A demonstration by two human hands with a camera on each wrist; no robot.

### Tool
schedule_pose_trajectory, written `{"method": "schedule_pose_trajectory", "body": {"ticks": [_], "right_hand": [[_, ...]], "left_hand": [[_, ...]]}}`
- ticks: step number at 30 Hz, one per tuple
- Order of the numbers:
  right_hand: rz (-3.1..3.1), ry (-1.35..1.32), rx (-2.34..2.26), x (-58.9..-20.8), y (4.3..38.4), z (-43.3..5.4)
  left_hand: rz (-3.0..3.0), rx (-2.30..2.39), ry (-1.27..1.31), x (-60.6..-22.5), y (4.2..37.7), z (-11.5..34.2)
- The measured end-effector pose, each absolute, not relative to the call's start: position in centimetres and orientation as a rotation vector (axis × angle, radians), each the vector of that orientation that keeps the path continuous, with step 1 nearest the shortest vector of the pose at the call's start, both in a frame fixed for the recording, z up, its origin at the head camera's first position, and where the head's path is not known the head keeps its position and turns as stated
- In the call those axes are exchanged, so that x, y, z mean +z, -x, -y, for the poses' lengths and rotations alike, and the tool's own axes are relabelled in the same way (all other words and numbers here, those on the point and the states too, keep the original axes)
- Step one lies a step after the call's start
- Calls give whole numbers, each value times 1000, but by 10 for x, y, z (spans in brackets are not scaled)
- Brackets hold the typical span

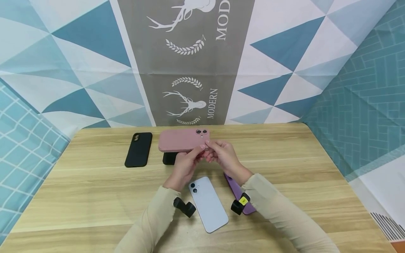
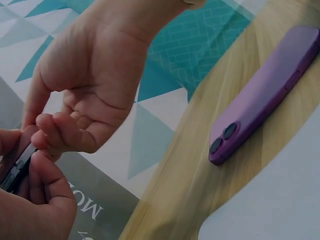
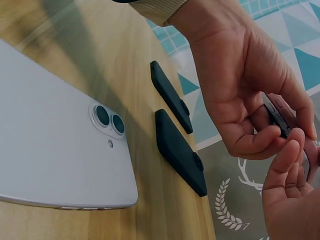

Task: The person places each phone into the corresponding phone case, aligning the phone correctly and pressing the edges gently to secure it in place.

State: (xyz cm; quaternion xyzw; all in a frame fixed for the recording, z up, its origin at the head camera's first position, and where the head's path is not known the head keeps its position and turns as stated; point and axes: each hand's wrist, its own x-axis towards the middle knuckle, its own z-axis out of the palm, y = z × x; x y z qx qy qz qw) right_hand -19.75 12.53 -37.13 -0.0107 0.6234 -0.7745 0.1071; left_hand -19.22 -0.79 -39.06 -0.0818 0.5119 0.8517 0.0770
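Observation:
Both hands hold a pink phone case (image 1: 180,138) by its right end, above the back of the table. Its camera lenses face up at the top right corner. My left hand (image 1: 184,168) pinches the near edge with the thumb on top, while my right hand (image 1: 226,158) grips the corner close beside it. In the right wrist view, a dark phone edge (image 3: 276,119) with side buttons shows along the pink case. The fingers of both hands nearly meet there and hide part of it.
A black phone case (image 1: 138,150) lies at the back left. Another black case (image 1: 169,159) is partly hidden under the pink one. A white phone (image 1: 209,204) lies between the forearms, and a purple phone (image 1: 235,188) lies partly under the right wrist. Patterned cloth (image 1: 196,63) hangs behind the table.

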Motion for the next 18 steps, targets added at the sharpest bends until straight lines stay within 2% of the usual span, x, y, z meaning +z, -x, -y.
{"method": "schedule_pose_trajectory", "body": {"ticks": [18], "right_hand": [[-1759,85,-2284,-376,197,-128]], "left_hand": [[-1476,2483,266,-385,191,12]]}}
